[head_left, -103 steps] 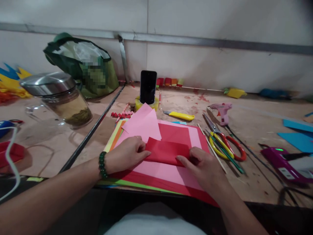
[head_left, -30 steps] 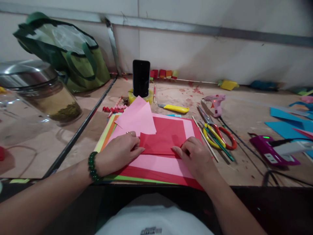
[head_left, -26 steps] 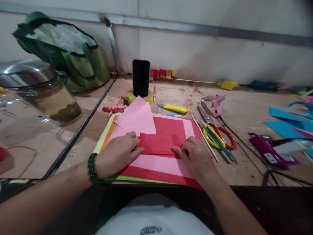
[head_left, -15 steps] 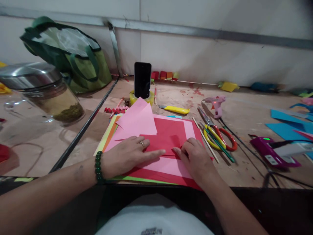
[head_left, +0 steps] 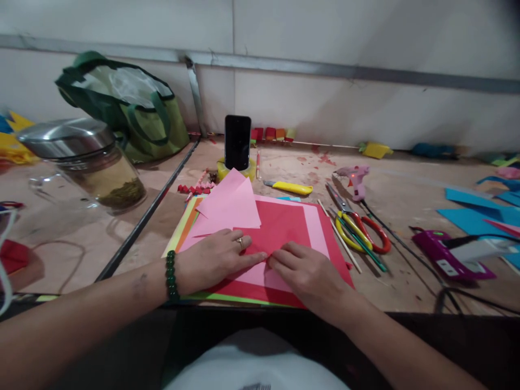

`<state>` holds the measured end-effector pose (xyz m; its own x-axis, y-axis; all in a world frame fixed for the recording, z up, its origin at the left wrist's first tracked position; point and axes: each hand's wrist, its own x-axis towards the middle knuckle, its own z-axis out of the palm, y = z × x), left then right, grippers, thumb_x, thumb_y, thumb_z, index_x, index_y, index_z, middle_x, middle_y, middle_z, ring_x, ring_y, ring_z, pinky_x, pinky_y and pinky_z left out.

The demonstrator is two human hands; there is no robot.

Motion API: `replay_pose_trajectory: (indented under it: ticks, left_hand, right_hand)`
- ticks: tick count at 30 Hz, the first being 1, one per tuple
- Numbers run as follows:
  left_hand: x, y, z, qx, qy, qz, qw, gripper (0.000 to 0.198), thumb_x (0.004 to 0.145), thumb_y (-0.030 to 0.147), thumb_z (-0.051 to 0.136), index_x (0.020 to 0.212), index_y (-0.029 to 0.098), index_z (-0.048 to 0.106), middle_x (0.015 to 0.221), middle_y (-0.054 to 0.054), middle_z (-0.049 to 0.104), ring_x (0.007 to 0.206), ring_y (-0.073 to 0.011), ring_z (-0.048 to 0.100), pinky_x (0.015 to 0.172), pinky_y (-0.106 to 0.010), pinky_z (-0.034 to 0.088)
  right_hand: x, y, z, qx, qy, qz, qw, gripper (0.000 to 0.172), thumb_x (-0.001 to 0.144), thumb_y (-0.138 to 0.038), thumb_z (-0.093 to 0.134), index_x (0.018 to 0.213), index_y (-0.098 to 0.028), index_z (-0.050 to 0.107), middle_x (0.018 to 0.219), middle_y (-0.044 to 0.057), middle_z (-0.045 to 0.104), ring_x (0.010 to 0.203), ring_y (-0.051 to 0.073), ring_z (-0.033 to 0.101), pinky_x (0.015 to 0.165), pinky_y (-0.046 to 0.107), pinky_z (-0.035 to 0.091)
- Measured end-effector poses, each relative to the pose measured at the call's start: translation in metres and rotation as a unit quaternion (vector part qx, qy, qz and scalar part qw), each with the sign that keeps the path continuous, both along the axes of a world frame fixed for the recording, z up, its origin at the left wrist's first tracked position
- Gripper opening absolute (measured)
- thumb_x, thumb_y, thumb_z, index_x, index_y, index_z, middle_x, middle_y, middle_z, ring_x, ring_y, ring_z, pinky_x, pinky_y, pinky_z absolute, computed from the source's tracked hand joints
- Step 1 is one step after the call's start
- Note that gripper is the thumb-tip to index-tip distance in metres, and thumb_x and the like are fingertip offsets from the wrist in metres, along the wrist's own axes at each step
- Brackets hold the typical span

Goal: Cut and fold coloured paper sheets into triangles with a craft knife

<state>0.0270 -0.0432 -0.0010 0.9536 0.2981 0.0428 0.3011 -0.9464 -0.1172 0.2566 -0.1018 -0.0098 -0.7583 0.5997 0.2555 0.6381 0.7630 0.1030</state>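
Note:
A red paper sheet (head_left: 284, 225) lies flattened on a stack of coloured paper (head_left: 320, 230) at the table's front edge. My left hand (head_left: 215, 260), with a ring and a green bead bracelet, lies flat on the sheet's left part, fingers stretched out and pointing right. My right hand (head_left: 304, 271) presses flat on the sheet's lower middle, fingertips nearly meeting those of the left. A folded pink sheet (head_left: 231, 203) rests on the stack just behind my left hand.
Right of the stack lie thin sticks (head_left: 339, 235), scissors (head_left: 361, 227), a pink glue gun (head_left: 355, 179) and a purple tool (head_left: 450, 254). Behind are a yellow cutter (head_left: 290, 188), a phone (head_left: 238, 142) upright, a glass jar (head_left: 87, 162) and a green bag (head_left: 130, 105).
The red sheet, folded and pinched at both ends a second ago, now lies flat. My left hand opened and slid right over it; my right hand moved left and flattened.

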Motion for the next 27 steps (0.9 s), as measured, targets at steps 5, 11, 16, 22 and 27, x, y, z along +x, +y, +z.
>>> replay_pose_trajectory:
  ticks: [5,11,16,22,27]
  left_hand:
    - [-0.004,-0.003,0.001,-0.009,-0.01,-0.004,1.0,0.04,0.096,0.013,0.035,0.134,0.019,0.045,0.099,-0.009,0.059,0.085,-0.0211,0.054,0.08,-0.036,0.046]
    - [-0.028,-0.014,0.001,-0.042,-0.027,0.006,0.999,0.042,0.091,0.003,0.036,0.129,0.014,0.048,0.118,-0.014,0.06,0.104,-0.0237,0.054,0.092,-0.037,0.043]
    - [-0.028,-0.025,0.003,-0.074,-0.039,0.057,0.995,0.043,0.084,0.001,0.039,0.123,0.014,0.052,0.122,-0.012,0.058,0.108,-0.0242,0.05,0.095,-0.038,0.042]
    - [0.007,-0.053,0.014,-0.092,-0.031,0.178,0.979,0.018,0.085,0.017,0.045,0.092,0.013,0.061,0.089,-0.011,0.06,0.085,-0.0254,0.052,0.081,-0.043,0.046]
    - [0.004,-0.07,0.003,-0.045,-0.096,0.234,0.966,0.027,0.087,0.02,0.044,0.107,0.012,0.061,0.098,-0.012,0.062,0.09,-0.0262,0.053,0.084,-0.044,0.045]
  right_hand:
    - [0.013,-0.004,0.002,0.011,0.015,0.029,0.999,0.028,0.093,-0.007,0.038,0.098,-0.006,0.066,0.091,0.014,0.067,0.084,0.021,0.057,0.069,0.032,0.053]
    - [0.04,-0.016,-0.001,-0.009,0.059,-0.024,0.998,0.034,0.089,0.0,0.034,0.098,-0.006,0.066,0.09,0.014,0.067,0.084,0.021,0.057,0.066,0.031,0.054]
    - [0.042,-0.021,0.004,-0.01,0.042,-0.053,0.998,0.032,0.086,0.003,0.037,0.094,-0.008,0.067,0.088,0.012,0.067,0.078,0.02,0.056,0.065,0.031,0.052]
    - [-0.001,-0.011,0.015,-0.057,-0.032,-0.051,0.997,0.016,0.086,-0.007,0.053,0.095,-0.012,0.066,0.088,0.01,0.064,0.079,0.019,0.054,0.071,0.031,0.048]
    - [0.004,-0.015,0.002,-0.071,-0.044,-0.07,0.994,0.012,0.083,-0.005,0.057,0.088,-0.01,0.065,0.084,0.009,0.063,0.076,0.02,0.052,0.067,0.031,0.047]
